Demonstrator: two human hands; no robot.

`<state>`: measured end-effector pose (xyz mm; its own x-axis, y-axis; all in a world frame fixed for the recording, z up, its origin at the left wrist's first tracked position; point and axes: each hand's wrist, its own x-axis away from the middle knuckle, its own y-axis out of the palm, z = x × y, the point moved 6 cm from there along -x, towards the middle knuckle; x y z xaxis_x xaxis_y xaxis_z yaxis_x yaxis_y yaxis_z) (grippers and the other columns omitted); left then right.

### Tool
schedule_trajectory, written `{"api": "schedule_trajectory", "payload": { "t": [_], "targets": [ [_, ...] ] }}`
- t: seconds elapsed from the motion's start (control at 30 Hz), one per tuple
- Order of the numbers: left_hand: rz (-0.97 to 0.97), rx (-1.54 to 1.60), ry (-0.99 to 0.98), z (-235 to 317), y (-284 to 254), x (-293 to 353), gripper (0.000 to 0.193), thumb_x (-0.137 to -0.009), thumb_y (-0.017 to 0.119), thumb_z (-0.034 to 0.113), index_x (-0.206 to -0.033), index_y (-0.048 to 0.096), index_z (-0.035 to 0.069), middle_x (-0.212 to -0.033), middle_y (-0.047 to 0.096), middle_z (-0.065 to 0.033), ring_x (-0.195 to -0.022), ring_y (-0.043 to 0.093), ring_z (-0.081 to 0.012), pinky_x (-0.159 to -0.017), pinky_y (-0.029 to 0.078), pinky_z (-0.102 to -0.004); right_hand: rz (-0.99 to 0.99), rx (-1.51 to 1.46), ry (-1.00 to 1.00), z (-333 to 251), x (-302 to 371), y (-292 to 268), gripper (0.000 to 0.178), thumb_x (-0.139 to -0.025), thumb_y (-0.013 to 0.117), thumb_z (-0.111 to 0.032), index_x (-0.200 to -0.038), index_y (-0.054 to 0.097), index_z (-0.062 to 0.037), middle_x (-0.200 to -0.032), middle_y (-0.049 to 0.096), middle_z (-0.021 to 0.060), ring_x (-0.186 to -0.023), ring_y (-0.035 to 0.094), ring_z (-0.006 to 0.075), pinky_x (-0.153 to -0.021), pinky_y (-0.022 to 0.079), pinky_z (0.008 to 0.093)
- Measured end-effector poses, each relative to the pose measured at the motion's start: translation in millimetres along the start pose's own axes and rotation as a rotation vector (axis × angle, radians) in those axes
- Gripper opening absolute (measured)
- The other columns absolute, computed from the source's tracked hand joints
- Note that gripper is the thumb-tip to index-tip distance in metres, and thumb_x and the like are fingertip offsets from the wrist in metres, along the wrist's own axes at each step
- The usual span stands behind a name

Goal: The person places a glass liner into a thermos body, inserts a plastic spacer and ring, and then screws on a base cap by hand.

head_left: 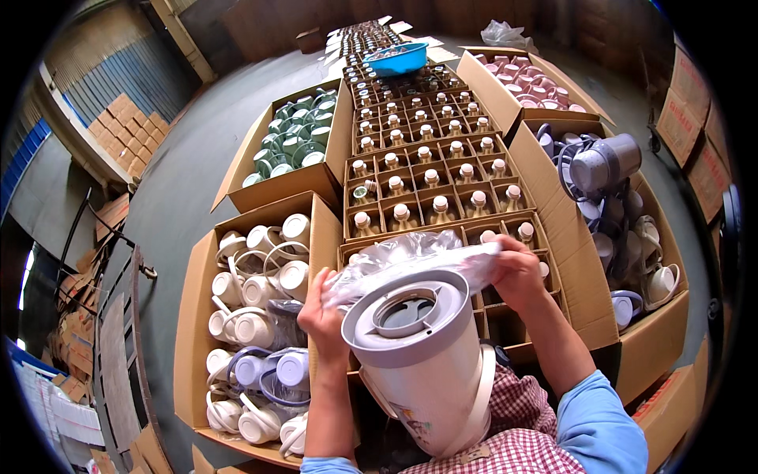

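A thin clear plastic bag [407,261] is stretched between my two hands, its near edge blurred by motion. My left hand [321,316] is closed on the bag's left end. The bag's right end is gripped in my right hand [517,272]. Just below the bag, a white jug-like flask [430,395] with a grey-lilac ring [367,332] at its upper end leans against my checked apron. That ring has a round opening in its middle, dark inside. A pale handle strap runs down the flask's side; neither hand visibly grips it.
Divided cartons [442,186] of pale-topped bottles run away ahead, with a blue basin [399,60] on them. At left stand cartons of white and lilac pieces [257,288] and green ones [296,138]. At right are cartons of purple flasks [604,162] and pink pieces [537,83].
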<state>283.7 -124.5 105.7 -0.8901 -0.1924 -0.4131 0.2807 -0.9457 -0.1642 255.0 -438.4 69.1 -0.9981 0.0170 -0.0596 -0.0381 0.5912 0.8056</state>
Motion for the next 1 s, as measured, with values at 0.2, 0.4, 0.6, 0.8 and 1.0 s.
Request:
{"api": "schedule_trajectory", "payload": {
  "t": [0.2, 0.4, 0.6, 0.8, 1.0],
  "targets": [
    [0.066, -0.208, 0.539, 49.7, -32.3, 85.8, 0.029, -0.092, 0.049, 0.009, -0.113, 0.059, -0.009, -0.102, 0.067, -0.0212, -0.089, 0.067, -0.0244, -0.074, 0.054, -0.0342, -0.812, 0.510, 0.034, 0.1, 73.1, 74.8, 0.028, -0.076, 0.062, -0.021, -0.077, 0.066, 0.0068, -0.081, 0.068, 0.0210, -0.066, 0.065, 0.0306, -0.066, 0.052, 0.0395],
    [-0.068, 0.250, -0.008, -18.6, -23.5, 118.6, 0.026, -0.087, 0.049, 0.010, -0.099, 0.065, -0.008, -0.086, 0.068, -0.0108, -0.076, 0.064, -0.0158, -0.069, 0.052, -0.0294, -0.878, 0.960, 0.174, 7.9, 112.0, 97.5, 0.025, -0.067, 0.052, -0.007, -0.087, 0.065, 0.0000, -0.070, 0.062, 0.0095, -0.068, 0.060, 0.0135, -0.064, 0.048, 0.0294],
    [-0.299, 0.744, -0.431, -61.9, -1.7, 143.9, 0.039, -0.090, 0.046, 0.022, -0.115, 0.059, -0.005, -0.106, 0.065, -0.0162, -0.091, 0.065, -0.0256, -0.082, 0.053, -0.0343, -0.768, 1.068, 0.225, -6.6, 138.9, 85.1, 0.033, -0.079, 0.064, -0.024, -0.103, 0.063, -0.0020, -0.094, 0.066, 0.0145, -0.089, 0.063, 0.0261, -0.079, 0.049, 0.0349],
    [-0.320, 0.905, -0.753, -93.7, 38.3, 221.7, 0.057, -0.096, 0.037, 0.036, -0.139, 0.035, -0.001, -0.136, 0.045, -0.0200, -0.121, 0.049, -0.0366, -0.103, 0.040, -0.0461, -0.715, 1.298, 0.147, -42.3, 217.3, 25.9, 0.031, -0.068, 0.076, -0.029, -0.091, 0.068, -0.0096, -0.086, 0.066, 0.0074, -0.092, 0.062, 0.0265, -0.106, 0.033, 0.0471],
    [-0.562, 1.011, -0.561, -23.2, 68.6, 184.9, 0.058, -0.094, 0.048, 0.040, -0.136, 0.039, 0.001, -0.130, 0.052, -0.0165, -0.112, 0.056, -0.0317, -0.093, 0.050, -0.0443, -0.918, 1.457, 0.233, -5.5, 294.8, 16.4, 0.022, -0.077, 0.066, -0.022, -0.081, 0.060, -0.0019, -0.071, 0.061, 0.0189, -0.074, 0.061, 0.0369, -0.064, 0.046, 0.0481]
  ]
}}
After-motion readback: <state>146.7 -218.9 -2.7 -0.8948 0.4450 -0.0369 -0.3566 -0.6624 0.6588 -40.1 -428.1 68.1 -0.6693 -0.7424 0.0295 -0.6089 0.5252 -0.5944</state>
